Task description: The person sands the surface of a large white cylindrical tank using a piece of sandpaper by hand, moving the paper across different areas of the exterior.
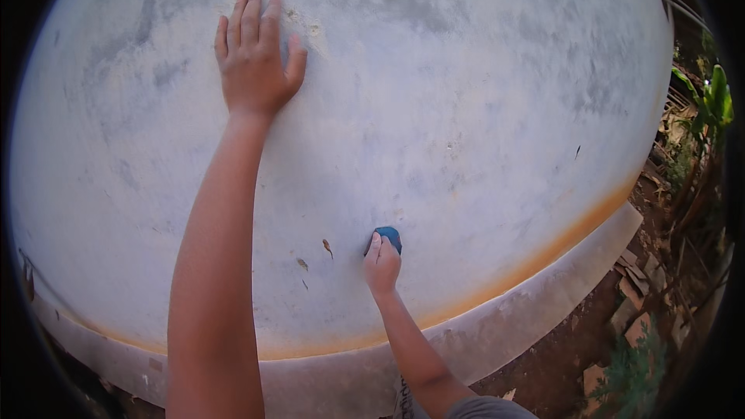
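Note:
My left hand (260,70) lies flat on a large pale, smudged surface (481,132), fingers spread and pointing up the picture, with nothing in it. Lower down and to the right, my right hand (382,270) is closed round a small dark-blue pad (390,236) against the same surface. The thumb lies over the pad's near side, and the fingers behind it are mostly hidden. A sponge or a scrubbing block would look like this; I cannot tell which it is.
An orange-brown band (543,254) runs along the surface's near edge, above a grey ledge (508,322). Small brown dry leaves (327,247) rest near my right hand. At the right are green plants (717,99), bare soil and broken tile-like pieces (632,293).

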